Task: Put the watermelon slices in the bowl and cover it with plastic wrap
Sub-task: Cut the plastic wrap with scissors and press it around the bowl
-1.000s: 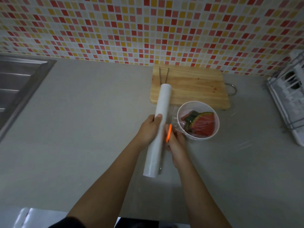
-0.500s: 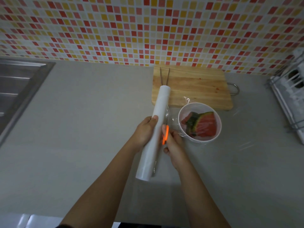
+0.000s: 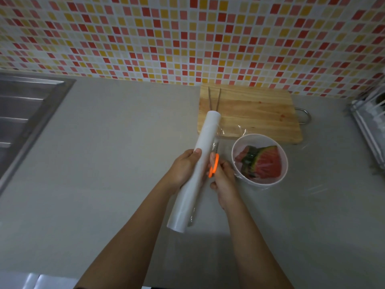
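Note:
A white bowl (image 3: 284,163) on the grey counter holds red watermelon slices (image 3: 264,163) with green rind. Clear plastic wrap (image 3: 227,138) stretches from the bowl to a long white roll (image 3: 200,161) held above the counter. My left hand (image 3: 183,167) grips the roll's middle. My right hand (image 3: 224,178) holds orange-handled scissors (image 3: 213,167) right beside the roll, blades pointing away along the wrap's edge.
A wooden cutting board (image 3: 256,109) lies behind the bowl, with metal tongs (image 3: 214,99) on its left end. A steel sink (image 3: 23,115) is at far left. A white dish rack (image 3: 370,126) stands at right. Tiled wall behind.
The scissors and my right hand have crept forward along the roll. The roll has tilted a little, its near end swinging left.

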Available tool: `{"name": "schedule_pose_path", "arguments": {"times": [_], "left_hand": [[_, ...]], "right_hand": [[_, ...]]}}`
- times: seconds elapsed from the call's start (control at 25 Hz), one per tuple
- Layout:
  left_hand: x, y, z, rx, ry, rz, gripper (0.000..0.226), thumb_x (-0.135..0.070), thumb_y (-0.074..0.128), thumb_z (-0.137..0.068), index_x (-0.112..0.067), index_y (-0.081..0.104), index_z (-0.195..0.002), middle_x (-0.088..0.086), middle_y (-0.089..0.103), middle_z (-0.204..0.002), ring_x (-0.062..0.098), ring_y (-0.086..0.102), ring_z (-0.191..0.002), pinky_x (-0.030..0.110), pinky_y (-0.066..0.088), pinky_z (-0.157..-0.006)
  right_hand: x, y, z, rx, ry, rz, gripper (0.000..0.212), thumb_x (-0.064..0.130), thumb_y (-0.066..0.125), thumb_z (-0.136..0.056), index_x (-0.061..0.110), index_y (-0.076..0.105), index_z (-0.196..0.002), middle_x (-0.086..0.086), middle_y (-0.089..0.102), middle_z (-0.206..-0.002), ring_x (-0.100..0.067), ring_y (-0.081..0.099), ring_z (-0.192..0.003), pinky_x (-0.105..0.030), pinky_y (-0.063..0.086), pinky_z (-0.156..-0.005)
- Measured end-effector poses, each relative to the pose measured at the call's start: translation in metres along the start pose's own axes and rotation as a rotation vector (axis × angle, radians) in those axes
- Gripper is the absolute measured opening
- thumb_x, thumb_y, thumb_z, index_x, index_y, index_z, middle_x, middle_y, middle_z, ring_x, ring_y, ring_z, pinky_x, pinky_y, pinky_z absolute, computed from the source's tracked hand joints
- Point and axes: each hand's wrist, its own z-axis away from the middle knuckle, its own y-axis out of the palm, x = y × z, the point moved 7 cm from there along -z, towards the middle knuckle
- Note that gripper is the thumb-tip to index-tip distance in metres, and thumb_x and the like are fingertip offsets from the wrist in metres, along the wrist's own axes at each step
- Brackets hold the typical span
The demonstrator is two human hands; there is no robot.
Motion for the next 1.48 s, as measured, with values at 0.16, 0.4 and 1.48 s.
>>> {"name": "schedule_pose_path", "arguments": {"times": [0.16,0.4,1.48], "left_hand": [[-0.002,-0.009,0.000,-0.011,0.016,-0.017,0.035,-0.037,0.042,-0.098,-0.009,0.063,-0.096,0.014,0.067,-0.085,0.023,0.061,-0.065,0.033,0.052,-0.062],[0.000,-0.027,-0.003,-0.006,-0.018,-0.064,0.043,-0.053,0.047,-0.081,-0.018,0.064,-0.100,0.012,0.066,-0.101,0.026,0.062,-0.085,0.047,0.050,-0.086],[0.009,-0.103,0.024,-0.425,0.127,-0.485,0.036,-0.026,0.031,-0.102,0.001,0.054,-0.104,0.027,0.060,-0.106,0.036,0.051,-0.107,0.037,0.035,-0.087]], "right_hand": [[0.010,0.004,-0.010,-0.035,-0.042,-0.010,0.025,0.048,0.060,-0.083,0.024,0.057,-0.077,0.008,0.057,-0.067,-0.003,0.049,-0.056,-0.013,0.029,-0.040],[0.020,0.014,-0.023,-0.049,-0.035,-0.007,0.032,0.055,0.059,-0.080,0.024,0.052,-0.075,0.007,0.055,-0.065,0.002,0.048,-0.048,-0.016,0.028,-0.040],[0.002,0.059,0.012,-0.060,-0.360,1.097,0.030,0.039,0.055,-0.085,0.011,0.065,-0.089,-0.013,0.071,-0.086,-0.032,0.064,-0.084,-0.034,0.043,-0.065]]}}
